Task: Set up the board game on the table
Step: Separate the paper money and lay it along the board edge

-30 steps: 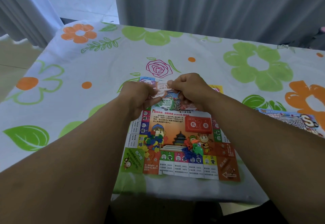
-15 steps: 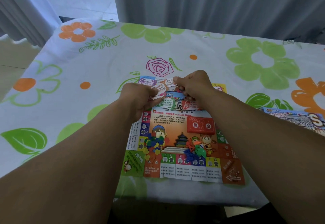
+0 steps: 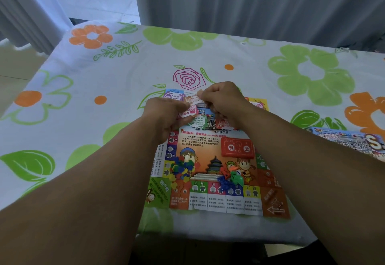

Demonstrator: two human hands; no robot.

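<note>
**Condition.** The multicoloured printed paper game board [image 3: 200, 141] lies flat on the flower-printed tablecloth [image 3: 125, 73], with its near edge close to the front edge of the table. Both hands work over the far edge of the board. The left hand [image 3: 166, 116] pinches a pink paper money note [image 3: 190, 111] between thumb and fingers. The right hand [image 3: 224, 102] is curled around a thin stack of paper notes [image 3: 199, 99]. A green note [image 3: 200, 121] already lies on the board below them.

**Hazards.**
- The notes are thin and appear to cling together. Pulling one off quickly is likely to draw two at once or tear a corner.
- Both forearms pass directly above the board. A lowered left forearm can sweep the loose heap of small coloured plastic pieces [image 3: 181, 171]. A lowered right forearm can scatter the plastic tokens and white die [image 3: 231, 178] or knock the red card deck [image 3: 237, 147] askew.
- The board is light, creased paper. Any drag from a wrist can slide it toward the table edge, and the pieces on it may roll off.
- Notes laid down loosely can drift or overlap, mixing the denominations.
</note>
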